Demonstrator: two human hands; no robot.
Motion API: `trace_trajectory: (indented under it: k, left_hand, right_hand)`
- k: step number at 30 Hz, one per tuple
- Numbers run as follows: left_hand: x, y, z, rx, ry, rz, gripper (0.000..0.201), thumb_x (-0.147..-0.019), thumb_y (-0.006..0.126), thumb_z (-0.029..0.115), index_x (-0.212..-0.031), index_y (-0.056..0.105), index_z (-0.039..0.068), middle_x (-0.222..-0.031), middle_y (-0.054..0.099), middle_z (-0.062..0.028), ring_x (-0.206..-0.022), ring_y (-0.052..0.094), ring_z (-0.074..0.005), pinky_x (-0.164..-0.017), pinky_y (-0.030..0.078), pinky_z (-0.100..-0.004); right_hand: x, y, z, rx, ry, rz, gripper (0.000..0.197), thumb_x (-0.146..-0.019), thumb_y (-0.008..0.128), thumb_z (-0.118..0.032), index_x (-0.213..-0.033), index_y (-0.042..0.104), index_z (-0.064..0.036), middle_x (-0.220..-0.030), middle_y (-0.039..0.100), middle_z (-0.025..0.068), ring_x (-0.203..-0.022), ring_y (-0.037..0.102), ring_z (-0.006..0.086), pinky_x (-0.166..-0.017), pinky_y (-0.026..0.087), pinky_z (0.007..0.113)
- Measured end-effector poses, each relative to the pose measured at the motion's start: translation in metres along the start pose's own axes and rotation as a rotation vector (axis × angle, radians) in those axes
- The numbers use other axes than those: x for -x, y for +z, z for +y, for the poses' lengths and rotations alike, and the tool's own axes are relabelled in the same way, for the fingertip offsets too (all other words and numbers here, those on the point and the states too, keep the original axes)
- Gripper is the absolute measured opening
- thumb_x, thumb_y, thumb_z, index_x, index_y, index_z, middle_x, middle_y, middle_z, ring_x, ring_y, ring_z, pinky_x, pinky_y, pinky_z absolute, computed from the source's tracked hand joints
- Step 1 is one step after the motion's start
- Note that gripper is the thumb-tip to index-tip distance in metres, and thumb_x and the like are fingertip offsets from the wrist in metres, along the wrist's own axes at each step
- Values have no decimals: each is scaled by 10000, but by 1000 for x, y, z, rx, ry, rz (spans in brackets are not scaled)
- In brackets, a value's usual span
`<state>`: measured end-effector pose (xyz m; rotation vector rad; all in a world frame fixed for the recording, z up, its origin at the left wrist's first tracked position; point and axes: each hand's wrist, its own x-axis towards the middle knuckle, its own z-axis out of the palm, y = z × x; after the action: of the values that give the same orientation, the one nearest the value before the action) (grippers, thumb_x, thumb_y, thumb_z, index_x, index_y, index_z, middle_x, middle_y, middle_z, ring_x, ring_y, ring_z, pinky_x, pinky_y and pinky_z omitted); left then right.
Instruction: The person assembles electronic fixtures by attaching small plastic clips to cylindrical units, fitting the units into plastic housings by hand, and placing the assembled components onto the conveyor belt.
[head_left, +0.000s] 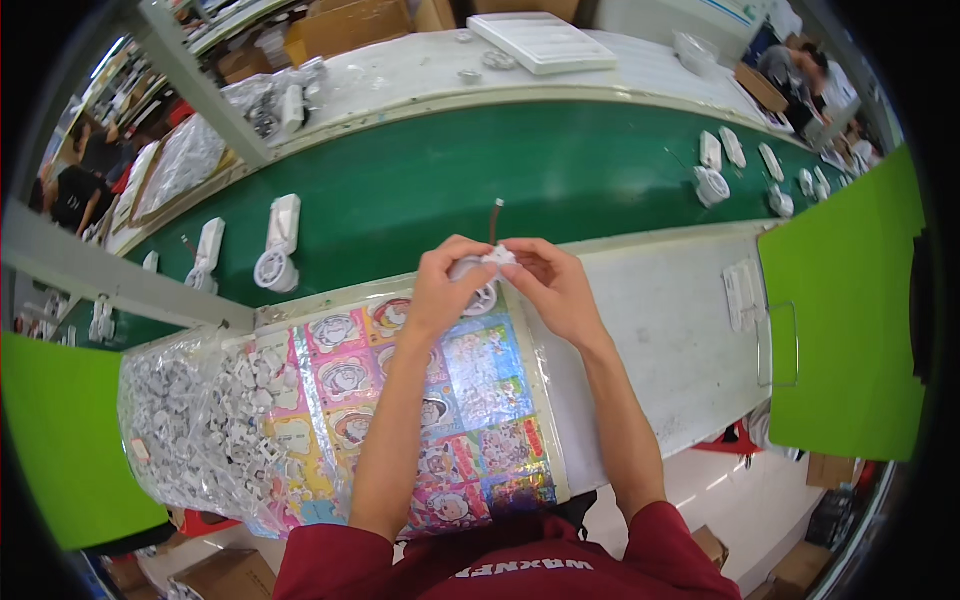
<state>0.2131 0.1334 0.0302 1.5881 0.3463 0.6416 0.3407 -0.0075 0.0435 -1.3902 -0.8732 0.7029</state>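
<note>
Both my hands meet over the near edge of the green belt. A white round plastic housing point(481, 301) with an open, ring-like face shows below the fingers. My left hand point(443, 289) is closed around it, thumb against its upper side. The fingertips of my right hand point(556, 291) pinch a small white plastic piece point(500, 257) at the top of the housing. From between the hands a thin reddish-brown wire point(494, 222) with a white connector sticks up. My fingers hide how the small piece and the housing fit together.
Several white housings with long arms point(277, 268) lie on the green conveyor belt point(430, 170). A clear bag of small white parts point(215, 425) rests left on a colourful printed sheet point(485, 360). Green panels point(845, 320) flank both sides. A white tray point(540, 42) sits beyond the belt.
</note>
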Motion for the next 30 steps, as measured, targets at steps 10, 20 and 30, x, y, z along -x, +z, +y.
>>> trace_trajectory:
  k: [10,20,30]
  left_hand:
    - [-1,-9,-14,235,31,8,99,-928,704,45,-955,705,-50,-986,652,-38,-895,599,-106,-818,449,-246]
    - [3,-1,-9,434,-183,-1,108,-924,683,42,-888,717,-54,-1003,630,-34,-882,604,-118,-796,448,-259]
    - [-3,-1,-12,418,-115,45,148,-909,653,69,-878,696,-69,-1222,647,-132,-1026,625,-173,-875,488,-288]
  right_hand:
    - [-2,3,-5,43,-53,-79,326,-965,687,-45,-1275,634,42,-1152,705,110,-1027,674,171,-934,547,333]
    - [-1,-20,-13,65,19,-199,301,-939,735,-115,-1208,675,7,-1081,723,89,-940,681,165,-860,549,340]
    - [69,-219,17,1667,492,1266,382,-867,699,-208,-1240,706,-125,-1201,695,153,-1192,588,366,-1027,409,544]
